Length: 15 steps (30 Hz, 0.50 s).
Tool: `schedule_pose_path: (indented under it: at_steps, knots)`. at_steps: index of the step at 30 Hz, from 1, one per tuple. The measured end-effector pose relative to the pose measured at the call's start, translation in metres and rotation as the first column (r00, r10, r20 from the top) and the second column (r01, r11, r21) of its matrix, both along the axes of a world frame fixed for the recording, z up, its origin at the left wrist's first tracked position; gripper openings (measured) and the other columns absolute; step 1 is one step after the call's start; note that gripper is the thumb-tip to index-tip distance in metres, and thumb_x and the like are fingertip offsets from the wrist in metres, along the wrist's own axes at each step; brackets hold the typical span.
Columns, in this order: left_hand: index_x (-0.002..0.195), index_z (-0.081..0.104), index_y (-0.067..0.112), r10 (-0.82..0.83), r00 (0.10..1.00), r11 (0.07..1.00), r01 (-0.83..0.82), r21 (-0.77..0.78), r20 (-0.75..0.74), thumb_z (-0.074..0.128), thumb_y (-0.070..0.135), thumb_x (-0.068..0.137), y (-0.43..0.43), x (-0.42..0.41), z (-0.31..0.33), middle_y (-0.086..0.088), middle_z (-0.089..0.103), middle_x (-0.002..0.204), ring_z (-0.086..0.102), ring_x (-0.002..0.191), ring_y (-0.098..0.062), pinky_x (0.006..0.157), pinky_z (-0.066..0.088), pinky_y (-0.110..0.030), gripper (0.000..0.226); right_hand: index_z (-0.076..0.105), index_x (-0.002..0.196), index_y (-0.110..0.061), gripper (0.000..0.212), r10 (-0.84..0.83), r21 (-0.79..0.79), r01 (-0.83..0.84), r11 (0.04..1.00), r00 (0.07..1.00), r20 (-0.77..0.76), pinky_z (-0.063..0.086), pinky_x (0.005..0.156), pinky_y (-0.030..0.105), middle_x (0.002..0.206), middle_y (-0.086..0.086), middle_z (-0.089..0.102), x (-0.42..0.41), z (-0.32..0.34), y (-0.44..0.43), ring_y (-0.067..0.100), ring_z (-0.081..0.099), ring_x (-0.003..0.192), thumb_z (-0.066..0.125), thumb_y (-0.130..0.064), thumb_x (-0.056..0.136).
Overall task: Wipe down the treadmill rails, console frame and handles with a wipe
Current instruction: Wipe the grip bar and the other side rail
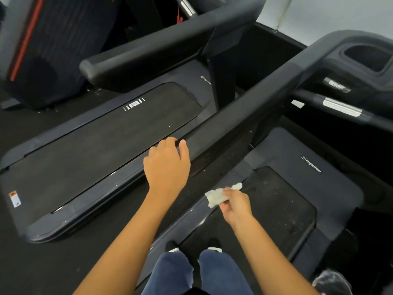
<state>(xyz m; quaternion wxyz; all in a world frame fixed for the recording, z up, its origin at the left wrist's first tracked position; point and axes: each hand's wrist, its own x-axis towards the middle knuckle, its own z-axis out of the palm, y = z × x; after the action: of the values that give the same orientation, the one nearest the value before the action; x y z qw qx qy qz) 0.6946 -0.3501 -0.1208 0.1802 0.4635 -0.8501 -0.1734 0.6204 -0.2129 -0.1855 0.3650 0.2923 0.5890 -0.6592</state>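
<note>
- Left hand [167,161] rests on the near end of the left rail [244,107], fingers curled over its top
- Right hand [236,206] pinches a crumpled white wipe [219,195], held above the dusty belt [276,205], just right of the rail, not touching it

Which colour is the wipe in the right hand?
White; the wipe, pinched in the right hand, shows best in the head view.
</note>
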Motion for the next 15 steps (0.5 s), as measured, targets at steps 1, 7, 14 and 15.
schedule_pose_path:
  at_steps: [1, 7, 14, 15]
  knots:
    - [0.096, 0.064, 0.014, -0.002, 1.000, 1.000, 0.002, 0.000, -0.003, 0.032, 0.038, 0.098, 0.000, 0.000, 0.000, -0.002, 0.063, 0.084, 0.052, 0.072, -0.022, 0.065, 0.044, -0.036, 0.040, 0.054, 0.076, 0.005, 0.022, -0.049, 0.024, 0.050, 0.998, 0.998, -0.032, 0.058, 0.053, 0.036, 0.058, 0.015, 0.061, -0.004, 0.002, 0.001, 0.026, 0.064, 0.051, 0.042, 0.017, 0.090]
    - [0.094, 0.059, 0.012, -0.039, 0.998, 0.999, 0.039, 0.014, 0.048, 0.033, 0.037, 0.099, -0.003, -0.002, 0.005, -0.001, 0.061, 0.080, 0.049, 0.066, -0.020, 0.058, 0.038, -0.032, 0.036, 0.055, 0.120, -0.005, 0.039, -0.091, 0.023, 0.109, 0.994, 0.916, -0.391, 0.051, 0.077, 0.032, 0.108, 0.009, 0.057, -0.020, 0.037, -0.069, 0.024, 0.056, 0.093, 0.038, -0.033, 0.098]
    - [0.088, 0.052, 0.016, -0.142, 0.983, 0.977, 0.120, 0.174, 0.117, 0.027, 0.039, 0.100, -0.019, -0.010, 0.014, 0.000, 0.059, 0.078, 0.048, 0.068, -0.023, 0.065, 0.038, -0.033, 0.036, -0.004, 0.137, -0.064, 0.056, 0.114, -0.007, -0.151, 0.988, 0.776, -0.620, 0.023, 0.119, 0.040, 0.162, -0.005, -0.001, 0.103, 0.048, -0.087, 0.010, 0.015, 0.147, 0.031, -0.049, 0.094]
    - [0.090, 0.054, 0.017, -0.152, 0.982, 0.972, 0.128, 0.197, 0.109, 0.027, 0.040, 0.100, -0.020, -0.008, 0.015, 0.002, 0.058, 0.077, 0.048, 0.068, -0.022, 0.066, 0.036, -0.033, 0.036, -0.004, 0.138, -0.063, 0.055, 0.123, 0.014, -0.149, 0.989, 0.757, -0.642, 0.020, 0.120, 0.040, 0.162, -0.006, -0.007, 0.095, 0.050, -0.089, 0.011, 0.009, 0.148, 0.029, -0.042, 0.099]
